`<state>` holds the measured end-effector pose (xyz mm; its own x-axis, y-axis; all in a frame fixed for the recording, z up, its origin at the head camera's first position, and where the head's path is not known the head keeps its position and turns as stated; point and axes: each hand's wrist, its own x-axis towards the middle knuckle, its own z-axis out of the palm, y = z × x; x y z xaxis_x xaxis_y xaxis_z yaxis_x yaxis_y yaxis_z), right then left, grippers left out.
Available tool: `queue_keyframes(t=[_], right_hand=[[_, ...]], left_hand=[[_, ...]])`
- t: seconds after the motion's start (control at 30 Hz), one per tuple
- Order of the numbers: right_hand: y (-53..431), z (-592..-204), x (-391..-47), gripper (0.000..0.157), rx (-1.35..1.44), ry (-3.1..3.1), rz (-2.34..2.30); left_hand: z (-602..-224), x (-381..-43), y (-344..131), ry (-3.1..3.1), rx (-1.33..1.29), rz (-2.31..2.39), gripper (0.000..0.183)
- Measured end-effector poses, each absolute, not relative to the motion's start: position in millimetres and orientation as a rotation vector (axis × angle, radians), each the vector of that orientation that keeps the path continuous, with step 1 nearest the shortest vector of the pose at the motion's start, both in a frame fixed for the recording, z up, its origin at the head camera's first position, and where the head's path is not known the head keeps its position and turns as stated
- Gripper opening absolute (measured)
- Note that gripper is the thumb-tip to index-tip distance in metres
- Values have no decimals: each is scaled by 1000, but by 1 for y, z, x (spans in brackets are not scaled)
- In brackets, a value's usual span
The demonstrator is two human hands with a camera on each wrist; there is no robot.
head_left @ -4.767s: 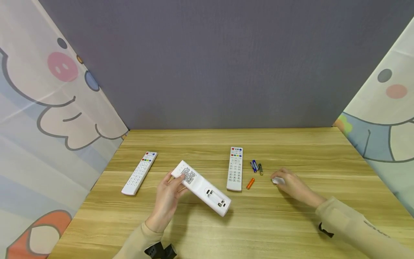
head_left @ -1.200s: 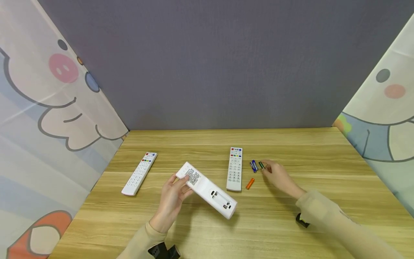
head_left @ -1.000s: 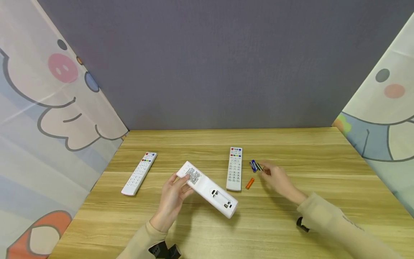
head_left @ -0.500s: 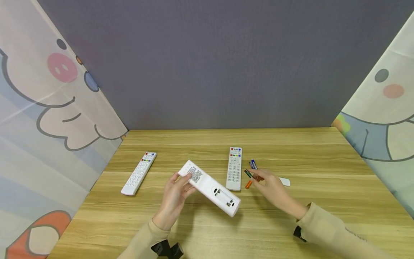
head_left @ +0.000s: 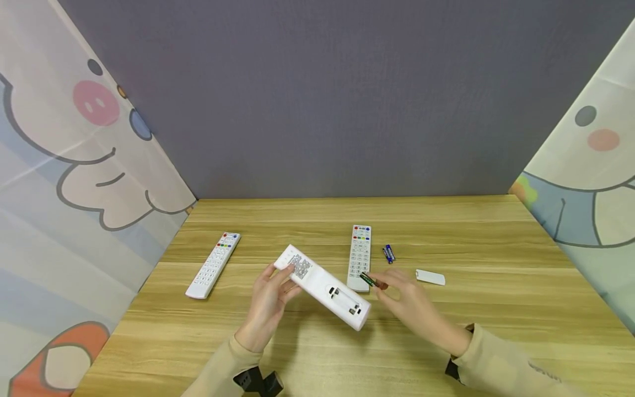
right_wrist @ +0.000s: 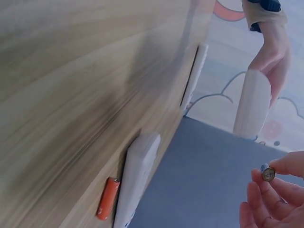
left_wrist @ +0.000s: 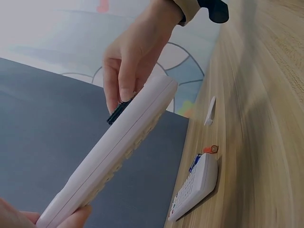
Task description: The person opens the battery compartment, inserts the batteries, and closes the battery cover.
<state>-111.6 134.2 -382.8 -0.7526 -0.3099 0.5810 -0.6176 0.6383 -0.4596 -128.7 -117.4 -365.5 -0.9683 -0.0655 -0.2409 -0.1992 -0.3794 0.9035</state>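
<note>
My left hand (head_left: 268,303) grips a white remote control (head_left: 317,281) by one end, above the table. The remote's back faces up, its battery compartment (head_left: 344,300) uncovered and without batteries. Between thumb and fingers of my right hand (head_left: 409,303) is a dark green battery (head_left: 367,279), held just beyond the remote's compartment end. In the right wrist view the end of this battery (right_wrist: 268,174) points at the camera. An orange battery (right_wrist: 109,198) lies on the table, largely hidden behind my right hand in the head view. Two blue batteries (head_left: 389,253) lie farther back.
A second white remote (head_left: 359,256) lies face up behind the held one, and a third (head_left: 213,266) lies at the left. The white battery cover (head_left: 430,277) rests right of my right hand. A grey panel (head_left: 317,99) stands along the wooden table's (head_left: 307,364) back edge.
My right hand has laid the white cover down, picked up the dark green battery beside the blue ones and brought it left and nearer. The held remote has shifted slightly right.
</note>
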Motion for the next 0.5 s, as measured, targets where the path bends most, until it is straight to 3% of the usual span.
queue_keyframes(t=[0.5], right_hand=[[126,-385,-106,27,893,-2201,865]], left_hand=[[-364,-129,-115,1674,-355,2542,32]])
